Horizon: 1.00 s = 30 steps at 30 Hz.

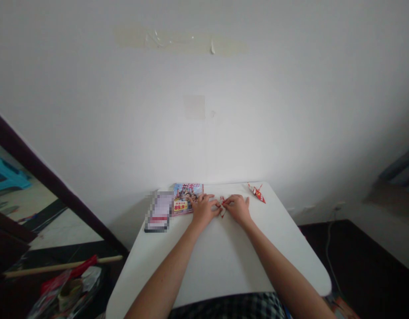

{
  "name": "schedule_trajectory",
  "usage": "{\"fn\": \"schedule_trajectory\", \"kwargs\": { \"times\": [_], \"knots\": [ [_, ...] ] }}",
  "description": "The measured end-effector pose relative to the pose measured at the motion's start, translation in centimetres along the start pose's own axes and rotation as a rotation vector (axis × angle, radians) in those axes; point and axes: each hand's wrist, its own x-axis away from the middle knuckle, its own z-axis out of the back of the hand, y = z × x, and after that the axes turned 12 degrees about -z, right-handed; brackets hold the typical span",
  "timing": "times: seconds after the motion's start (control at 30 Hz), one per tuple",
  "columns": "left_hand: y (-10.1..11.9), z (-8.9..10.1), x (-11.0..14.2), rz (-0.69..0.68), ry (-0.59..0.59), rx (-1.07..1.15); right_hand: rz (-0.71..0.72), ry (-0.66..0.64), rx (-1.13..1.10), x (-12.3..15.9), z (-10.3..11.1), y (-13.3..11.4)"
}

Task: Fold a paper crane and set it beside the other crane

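Between my two hands is a small piece of folded red-and-white paper [222, 212], narrow and pointed. My left hand [204, 208] pinches it from the left with thumb and fingertips, its back partly over a printed leaflet. From the other side my right hand [237, 207] grips the same paper between thumb and finger. A folded paper crane [256, 193] in red, white and orange lies by itself at the far right of the table. The finer folds of the held paper are too small to make out.
The white table [204, 270] stands against the wall. A colourful leaflet [179, 207] and a blurred-out phone [160, 212] lie at its left. On the floor at left are a wooden stick [65, 266] and a bag of items; a cable [329, 243] hangs at right.
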Motion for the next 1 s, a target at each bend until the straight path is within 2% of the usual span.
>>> {"fn": "schedule_trajectory", "kwargs": {
  "times": [0.23,0.53,0.7,1.0],
  "knots": [
    [0.0,0.0,0.0,-0.002,-0.009,0.013,-0.031,-0.036,0.055,-0.3,0.0,-0.3],
    [-0.1,-0.2,0.1,-0.011,0.016,0.026,-0.066,0.002,0.116,-0.4,0.1,-0.2],
    [0.0,0.0,0.1,-0.010,0.018,0.040,-0.027,0.039,0.101,-0.2,-0.2,0.3],
    [0.2,0.4,0.0,-0.023,-0.016,0.063,0.007,0.004,0.128,-0.4,0.2,0.8]
  ]
}}
